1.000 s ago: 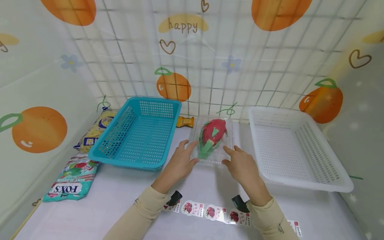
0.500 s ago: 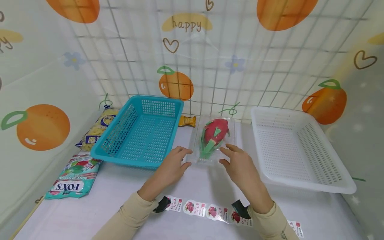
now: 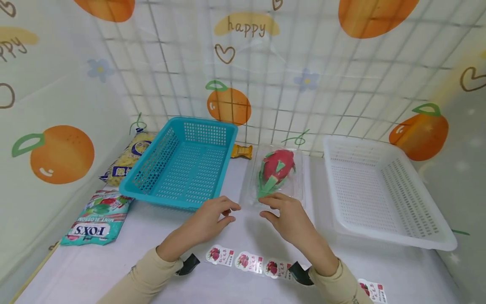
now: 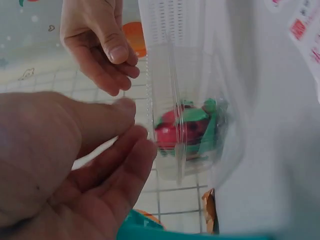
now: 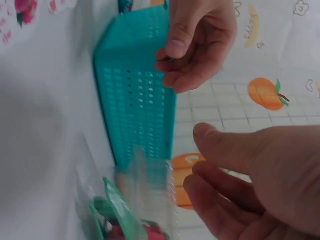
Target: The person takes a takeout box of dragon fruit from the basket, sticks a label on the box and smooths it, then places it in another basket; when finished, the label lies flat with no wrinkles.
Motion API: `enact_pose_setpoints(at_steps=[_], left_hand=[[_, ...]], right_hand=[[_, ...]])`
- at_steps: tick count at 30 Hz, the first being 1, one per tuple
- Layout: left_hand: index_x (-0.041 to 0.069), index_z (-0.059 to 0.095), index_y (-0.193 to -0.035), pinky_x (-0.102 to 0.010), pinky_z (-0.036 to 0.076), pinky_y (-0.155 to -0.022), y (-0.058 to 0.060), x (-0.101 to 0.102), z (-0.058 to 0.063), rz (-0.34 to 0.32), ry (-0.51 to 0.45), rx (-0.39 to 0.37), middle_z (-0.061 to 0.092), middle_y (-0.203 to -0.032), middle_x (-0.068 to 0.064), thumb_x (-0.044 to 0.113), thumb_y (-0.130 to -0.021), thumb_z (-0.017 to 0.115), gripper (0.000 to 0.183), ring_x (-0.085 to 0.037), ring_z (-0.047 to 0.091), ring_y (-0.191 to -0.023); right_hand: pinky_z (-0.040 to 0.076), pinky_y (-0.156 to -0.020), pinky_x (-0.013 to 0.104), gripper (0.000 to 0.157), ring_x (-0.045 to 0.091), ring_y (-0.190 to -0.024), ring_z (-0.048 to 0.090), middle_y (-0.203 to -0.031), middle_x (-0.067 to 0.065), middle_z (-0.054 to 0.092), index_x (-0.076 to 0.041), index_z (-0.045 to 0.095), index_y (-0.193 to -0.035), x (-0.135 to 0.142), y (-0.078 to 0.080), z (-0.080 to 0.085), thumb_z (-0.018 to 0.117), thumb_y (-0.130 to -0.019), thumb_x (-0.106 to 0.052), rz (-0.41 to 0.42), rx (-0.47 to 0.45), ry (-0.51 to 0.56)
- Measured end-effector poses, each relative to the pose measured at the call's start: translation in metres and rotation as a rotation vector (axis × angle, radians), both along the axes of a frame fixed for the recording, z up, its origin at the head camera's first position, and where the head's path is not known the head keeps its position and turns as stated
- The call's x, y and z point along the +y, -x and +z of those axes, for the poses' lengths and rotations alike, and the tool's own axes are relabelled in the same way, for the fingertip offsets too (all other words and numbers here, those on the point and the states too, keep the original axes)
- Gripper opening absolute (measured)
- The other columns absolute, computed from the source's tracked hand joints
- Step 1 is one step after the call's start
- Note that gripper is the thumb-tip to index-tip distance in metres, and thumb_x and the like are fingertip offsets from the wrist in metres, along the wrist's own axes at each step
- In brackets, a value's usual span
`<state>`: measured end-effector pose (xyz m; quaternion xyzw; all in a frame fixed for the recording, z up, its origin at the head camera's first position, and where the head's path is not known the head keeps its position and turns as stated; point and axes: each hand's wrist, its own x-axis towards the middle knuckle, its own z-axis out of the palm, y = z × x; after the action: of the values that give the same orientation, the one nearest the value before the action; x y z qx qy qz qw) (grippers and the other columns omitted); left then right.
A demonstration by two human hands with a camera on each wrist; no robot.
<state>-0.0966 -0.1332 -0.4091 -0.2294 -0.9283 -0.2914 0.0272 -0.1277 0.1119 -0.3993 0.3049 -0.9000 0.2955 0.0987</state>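
A red and green dragon fruit point(image 3: 279, 166) lies inside a clear plastic box point(image 3: 298, 188) at the middle back of the table; the left wrist view shows the box point(image 4: 165, 85) closed over it. My left hand point(image 3: 205, 221), empty with loosely bent fingers, hovers in front of the teal basket point(image 3: 178, 175), left of the box. My right hand point(image 3: 292, 221) is just over the box's front edge, its bent fingers holding nothing, thumb apart from the forefinger. A strip of dragon fruit stickers point(image 3: 248, 262) lies on the table in front, partly hidden by the right wrist's camera strap.
On the right stands a white basket point(image 3: 364, 194). A teal FOX'S candy bag point(image 3: 96, 219) and a yellow snack bag point(image 3: 127, 162) lie left of the teal basket. Behind, a small orange packet point(image 3: 242, 151) sits near the patterned curtain point(image 3: 258, 76).
Both hands have drawn back from the sides of the box toward the front, the left one also moving left. The box with the dragon fruit stays put, while the head view has shifted slightly.
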Motion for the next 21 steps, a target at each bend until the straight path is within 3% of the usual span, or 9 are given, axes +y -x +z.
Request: enact_pose_setpoints(at_steps=[7, 14, 21], left_hand=[[0.008, 0.073, -0.120, -0.024, 0.056, -0.079, -0.007, -0.018, 0.000, -0.138, 0.078, -0.089, 0.072, -0.111, -0.005, 0.011, -0.094, 0.073, 0.026, -0.012, 0.064, -0.091], [0.007, 0.073, -0.121, -0.027, 0.056, -0.083, -0.015, -0.036, -0.013, -0.140, 0.102, -0.196, 0.071, -0.113, -0.005, 0.012, -0.095, 0.072, 0.027, -0.016, 0.065, -0.096], [0.006, 0.072, -0.119, -0.029, 0.057, -0.085, -0.019, -0.055, -0.027, -0.133, 0.063, -0.191, 0.071, -0.112, -0.005, 0.009, -0.094, 0.072, 0.024, -0.019, 0.066, -0.096]], right_hand=[[0.061, -0.077, 0.032, 0.033, 0.017, -0.088, 0.070, -0.104, 0.000, 0.076, -0.013, 0.079, -0.114, -0.015, -0.005, -0.009, 0.085, -0.082, -0.012, 0.068, -0.102, -0.015], [0.061, -0.079, 0.035, 0.028, 0.014, -0.087, 0.069, -0.102, 0.002, 0.077, -0.012, 0.079, -0.112, -0.027, -0.006, -0.021, 0.083, -0.085, -0.011, 0.137, -0.179, -0.029], [0.061, -0.079, 0.036, 0.027, 0.012, -0.084, 0.067, -0.101, 0.004, 0.077, -0.008, 0.079, -0.113, -0.038, -0.005, -0.032, 0.082, -0.086, -0.011, 0.215, -0.222, -0.016]])
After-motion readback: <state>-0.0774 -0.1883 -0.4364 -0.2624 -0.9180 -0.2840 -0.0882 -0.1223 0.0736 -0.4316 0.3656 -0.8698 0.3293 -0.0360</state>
